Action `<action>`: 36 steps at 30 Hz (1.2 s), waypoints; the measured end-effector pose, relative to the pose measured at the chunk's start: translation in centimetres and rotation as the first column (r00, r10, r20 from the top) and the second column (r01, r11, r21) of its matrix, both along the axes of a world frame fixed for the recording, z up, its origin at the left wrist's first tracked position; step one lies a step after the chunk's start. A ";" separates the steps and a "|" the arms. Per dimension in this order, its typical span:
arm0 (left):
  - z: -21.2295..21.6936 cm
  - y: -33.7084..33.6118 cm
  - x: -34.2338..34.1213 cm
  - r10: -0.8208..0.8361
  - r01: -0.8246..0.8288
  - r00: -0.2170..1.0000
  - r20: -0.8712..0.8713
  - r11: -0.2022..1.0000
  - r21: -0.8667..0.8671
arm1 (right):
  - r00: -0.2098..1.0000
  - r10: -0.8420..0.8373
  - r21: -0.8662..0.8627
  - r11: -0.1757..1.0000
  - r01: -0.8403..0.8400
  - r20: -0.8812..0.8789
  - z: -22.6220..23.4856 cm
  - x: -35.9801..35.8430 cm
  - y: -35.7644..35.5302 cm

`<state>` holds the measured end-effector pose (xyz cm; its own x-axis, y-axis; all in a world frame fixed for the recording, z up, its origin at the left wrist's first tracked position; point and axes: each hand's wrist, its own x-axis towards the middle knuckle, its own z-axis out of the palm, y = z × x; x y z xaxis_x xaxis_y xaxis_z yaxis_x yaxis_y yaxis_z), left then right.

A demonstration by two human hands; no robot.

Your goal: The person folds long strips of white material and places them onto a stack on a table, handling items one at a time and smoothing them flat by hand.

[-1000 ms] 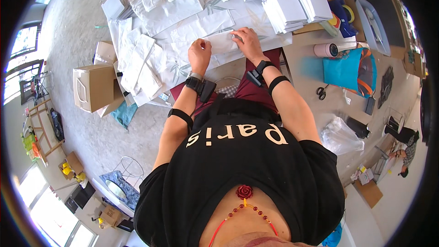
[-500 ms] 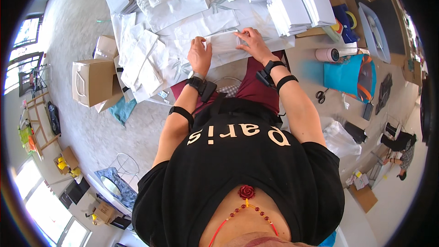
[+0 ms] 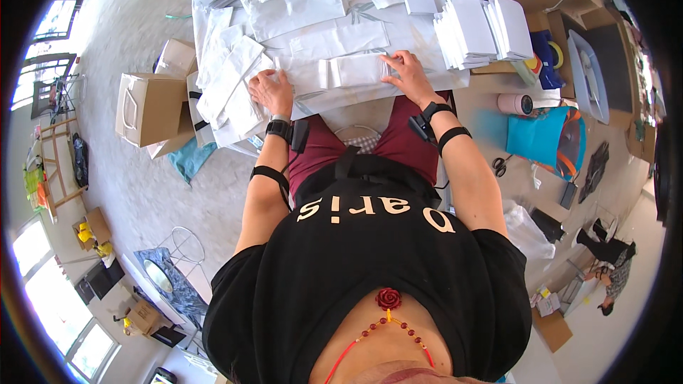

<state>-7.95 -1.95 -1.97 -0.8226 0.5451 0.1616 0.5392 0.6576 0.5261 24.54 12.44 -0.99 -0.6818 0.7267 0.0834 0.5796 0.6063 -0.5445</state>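
Left hand lay left of the folded sheet, right hand at its right end; I couldn't tell either grip.

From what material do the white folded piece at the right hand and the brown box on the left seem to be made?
The white folded piece at the right hand: perhaps thin plastic film or fabric, with a soft sheen; it shows creases, but the look leaves this open.
Brown box: likely cardboard, mostly matte, judging by flat panels and straight edges.
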 end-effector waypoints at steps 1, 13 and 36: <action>-0.1 0.0 0.0 0.001 -0.001 1.000 0.014 1.000 -0.008 | 1.000 0.001 -0.004 1.000 -0.001 0.009 0.0 0.0 0.0; 5.7 1.3 4.0 -0.246 0.163 0.967 0.073 0.809 0.565 | 0.952 -0.149 -0.225 0.970 0.088 -0.268 6.7 -8.0 -2.5; 2.9 1.1 10.9 -0.342 0.340 0.940 -0.012 0.928 0.151 | 0.822 -0.376 -0.442 0.880 0.172 -0.427 11.0 -10.8 -1.6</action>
<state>2.93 -0.84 0.94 -0.5945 0.7636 0.2520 0.7087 0.3495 0.6128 13.73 10.86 9.96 -0.3904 0.9200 0.0356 0.2857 0.1578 -0.9452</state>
